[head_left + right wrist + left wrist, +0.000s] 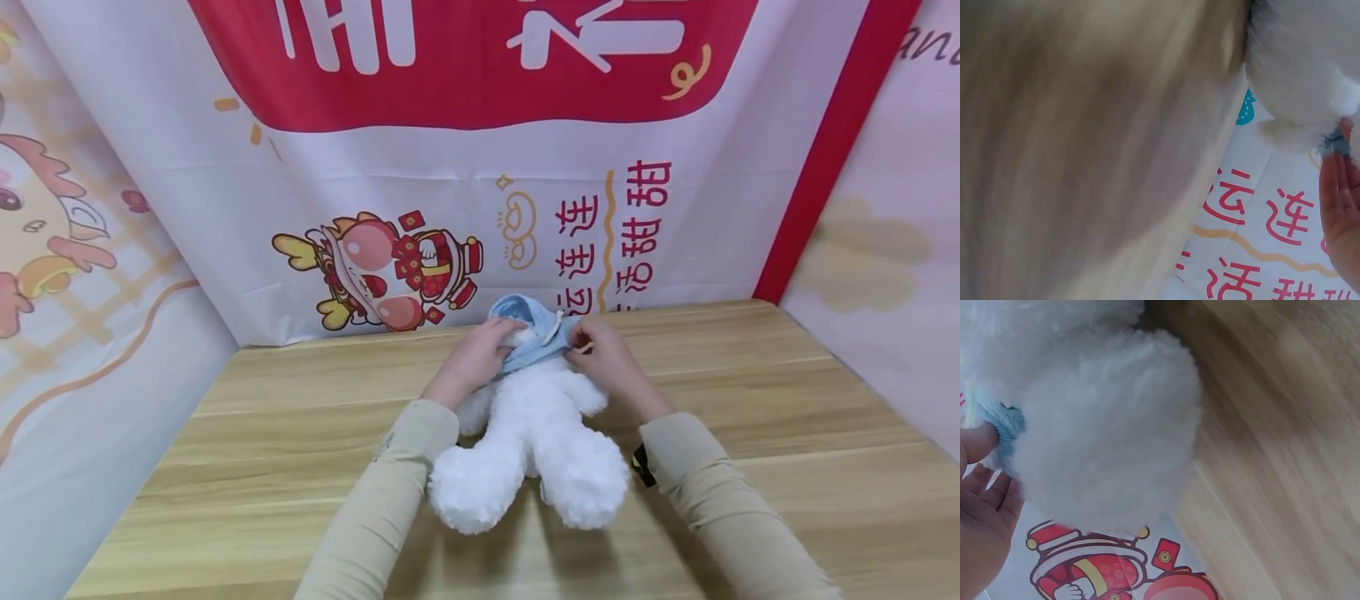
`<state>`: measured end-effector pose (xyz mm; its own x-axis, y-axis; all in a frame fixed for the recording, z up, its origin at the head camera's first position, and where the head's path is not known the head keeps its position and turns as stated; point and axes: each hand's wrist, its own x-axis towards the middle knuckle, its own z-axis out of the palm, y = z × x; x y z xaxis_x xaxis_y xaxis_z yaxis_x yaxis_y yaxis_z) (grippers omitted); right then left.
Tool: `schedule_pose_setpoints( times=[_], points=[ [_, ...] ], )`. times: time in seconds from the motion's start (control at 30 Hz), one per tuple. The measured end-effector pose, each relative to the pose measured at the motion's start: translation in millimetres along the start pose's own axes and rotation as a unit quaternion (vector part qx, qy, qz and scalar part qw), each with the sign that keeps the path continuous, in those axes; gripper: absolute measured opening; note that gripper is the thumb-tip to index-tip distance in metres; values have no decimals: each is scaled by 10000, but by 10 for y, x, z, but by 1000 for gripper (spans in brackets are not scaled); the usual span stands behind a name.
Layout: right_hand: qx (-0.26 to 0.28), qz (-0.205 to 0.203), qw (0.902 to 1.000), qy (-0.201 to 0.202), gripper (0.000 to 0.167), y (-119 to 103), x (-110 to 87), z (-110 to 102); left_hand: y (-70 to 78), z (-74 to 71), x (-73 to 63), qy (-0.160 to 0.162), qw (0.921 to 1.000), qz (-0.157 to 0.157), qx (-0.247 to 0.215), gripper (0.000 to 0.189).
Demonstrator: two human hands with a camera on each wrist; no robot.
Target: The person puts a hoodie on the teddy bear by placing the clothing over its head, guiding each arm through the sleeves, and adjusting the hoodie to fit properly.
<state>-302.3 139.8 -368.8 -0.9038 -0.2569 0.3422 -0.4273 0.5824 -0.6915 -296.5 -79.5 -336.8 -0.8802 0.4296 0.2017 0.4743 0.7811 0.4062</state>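
Head view: my left hand (480, 354) is curling its fingers over the left side of a blue hooded garment (561, 338), and my right hand (603, 354) is pinching the right side, its thumb and fingertips together. The soft cloth is bunching between my two sets of fingers, its hood rising just beyond them, a pale cord showing near my right fingertips. A fluffy white plush toy (534, 417) is lying on the wood-grain table (300, 483), just on the near side of my fingers, its upper end reaching into the cloth. Its thick legs are spreading and pointing back toward me between my sleeves (382, 500); its long axis is running from my fingers toward my body.

Left wrist view: my thumb and fingers are clamping the blue cloth between them, while thick, shaggy white fur is bulging right beside my fingertips.

Right wrist view: my fingers are gripping a small bit of blue cloth at the picture's edge, white fur hanging just above them.
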Motion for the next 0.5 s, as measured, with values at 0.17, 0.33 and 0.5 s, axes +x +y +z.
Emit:
schedule_pose_setpoints(
  times=[0.17, 0.33, 0.5],
  points=[
    [-598, -182, 9976, 293, 7, 8, -12, 44, -13, 15, 11, 99, 9994, -238, -224, 34],
    [-1261, 102, 9903, 580, 12, -24, -33, 56, -10, 28, 20, 236, 9990, -355, -103, 35],
    [-1754, -27, 9821, 683, 21, -38, -33, 82, -10, 46, 13, 352, 9986, -392, -50, 33]
  ],
)
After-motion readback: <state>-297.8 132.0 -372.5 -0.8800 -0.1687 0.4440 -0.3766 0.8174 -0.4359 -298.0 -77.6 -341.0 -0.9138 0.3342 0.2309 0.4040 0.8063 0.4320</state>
